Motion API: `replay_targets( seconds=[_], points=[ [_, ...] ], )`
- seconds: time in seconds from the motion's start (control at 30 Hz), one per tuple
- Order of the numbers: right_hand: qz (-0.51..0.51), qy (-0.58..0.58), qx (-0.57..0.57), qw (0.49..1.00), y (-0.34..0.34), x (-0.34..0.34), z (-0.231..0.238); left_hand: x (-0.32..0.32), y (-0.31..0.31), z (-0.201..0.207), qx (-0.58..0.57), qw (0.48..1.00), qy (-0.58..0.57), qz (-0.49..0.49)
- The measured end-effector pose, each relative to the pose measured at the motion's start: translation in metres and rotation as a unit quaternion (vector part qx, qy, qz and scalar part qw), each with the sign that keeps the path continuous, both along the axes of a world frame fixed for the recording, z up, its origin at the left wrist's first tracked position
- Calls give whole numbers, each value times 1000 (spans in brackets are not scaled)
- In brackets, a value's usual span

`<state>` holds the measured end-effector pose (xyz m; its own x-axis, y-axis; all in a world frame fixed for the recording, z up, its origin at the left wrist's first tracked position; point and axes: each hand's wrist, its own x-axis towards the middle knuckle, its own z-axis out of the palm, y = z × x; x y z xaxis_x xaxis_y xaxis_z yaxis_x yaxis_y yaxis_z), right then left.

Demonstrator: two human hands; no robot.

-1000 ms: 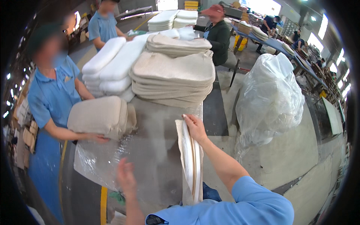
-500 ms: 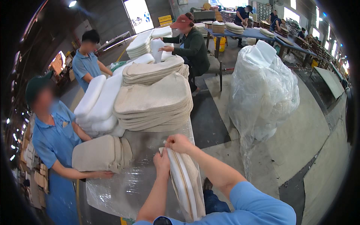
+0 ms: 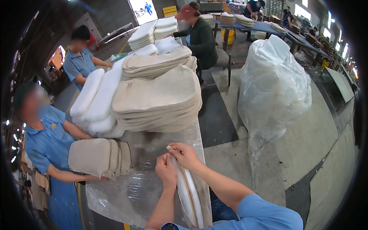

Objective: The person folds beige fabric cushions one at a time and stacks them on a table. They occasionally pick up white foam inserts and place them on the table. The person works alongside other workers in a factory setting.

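A beige fabric cushion cover (image 3: 206,199) stands on its edge in front of me, its long side open along a seam. White padding (image 3: 185,197) shows inside the gap. My left hand (image 3: 166,171) is closed on the cover's far end, fingers wrapped over the left edge. Right beside it, my right hand (image 3: 186,157) pinches the same end, with a small white tip showing at its fingers. The exact bit held there is partly hidden by the fingers.
A plastic-covered table (image 3: 142,191) carries stacked beige cushions (image 3: 157,99) and white pads (image 3: 101,96). At the left, a co-worker (image 3: 53,142) handles a small beige cushion stack (image 3: 90,157). A big clear plastic bag (image 3: 274,92) stands on the floor at right.
My right hand has come down slightly, closer to my left hand at the cover's end. The view has shifted a little. At the far side, the capped co-worker has lowered their arms.
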<state>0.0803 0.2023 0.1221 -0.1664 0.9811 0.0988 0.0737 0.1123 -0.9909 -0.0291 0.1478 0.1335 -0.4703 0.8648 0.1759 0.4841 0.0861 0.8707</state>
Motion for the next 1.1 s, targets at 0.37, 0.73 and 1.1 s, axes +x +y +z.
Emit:
replay_targets(
  seconds=[0.37, 0.73, 1.1],
  points=[
    [-44, 76, 118, 989, -4, -12, -17, 9, 2, -3, 101, 995, 7, 7],
    [-23, 90, 206, 974, -5, -13, -23, -10, -4, -11, 153, 986, 32, -59],
    [30, 150, 5, 988, 3, 11, -9, -13, 1, -17, 143, 985, -25, -96]
  ],
)
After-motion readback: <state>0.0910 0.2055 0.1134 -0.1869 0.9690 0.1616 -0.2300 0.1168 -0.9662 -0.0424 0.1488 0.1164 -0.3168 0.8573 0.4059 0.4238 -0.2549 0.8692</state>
